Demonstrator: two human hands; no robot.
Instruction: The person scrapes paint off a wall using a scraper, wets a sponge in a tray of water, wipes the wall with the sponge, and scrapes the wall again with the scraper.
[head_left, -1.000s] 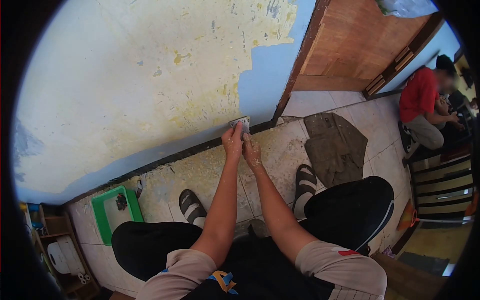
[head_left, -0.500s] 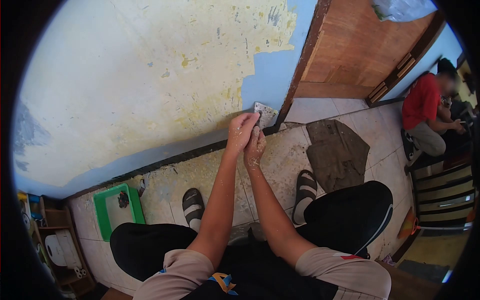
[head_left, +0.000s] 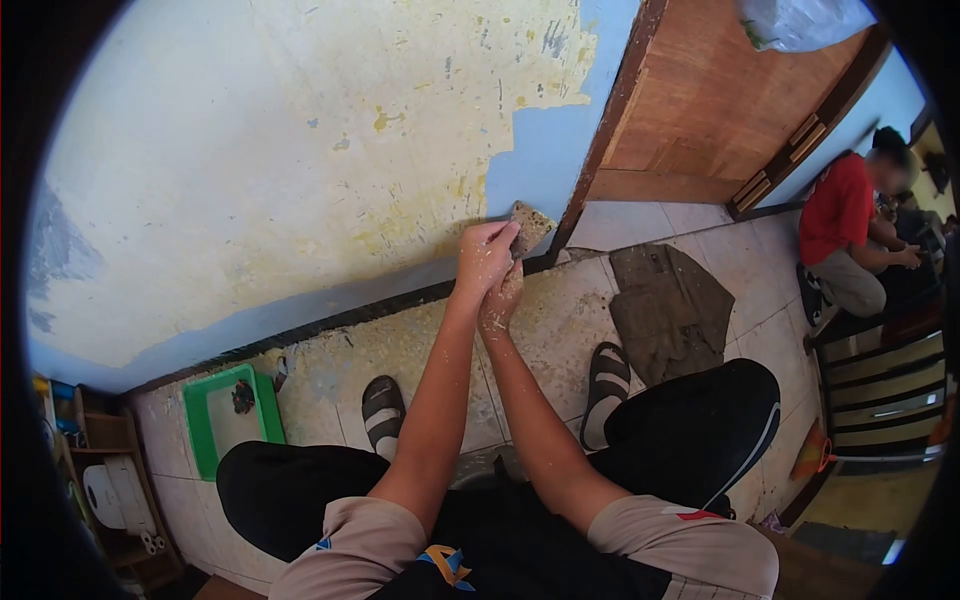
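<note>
A wide-bladed scraper [head_left: 533,228] flecked with paint bits lies against the blue lower part of the wall, close to the door frame. My left hand [head_left: 484,258] is closed around it, fingers near the blade. Just below, my right hand [head_left: 503,294] is wrapped on the handle, which the hands mostly hide. Pale flakes cling to both hands and forearms. The wall [head_left: 300,150] shows a large scraped, cream-coloured area with yellow patches, bordered by blue paint [head_left: 545,145].
Paint flakes litter the tiled floor [head_left: 440,345]. A green tray [head_left: 192,430] stands left, a shelf [head_left: 100,435] beyond it. Dark cloth [head_left: 672,310] lies right of my feet, near a wooden door [head_left: 700,100]. A person in red [head_left: 838,215] sits at far right.
The scraper's blade has turned slightly, its face now looking browner and narrower. Both hands remain on it, close to the same wall spot. The view has shifted slightly.
</note>
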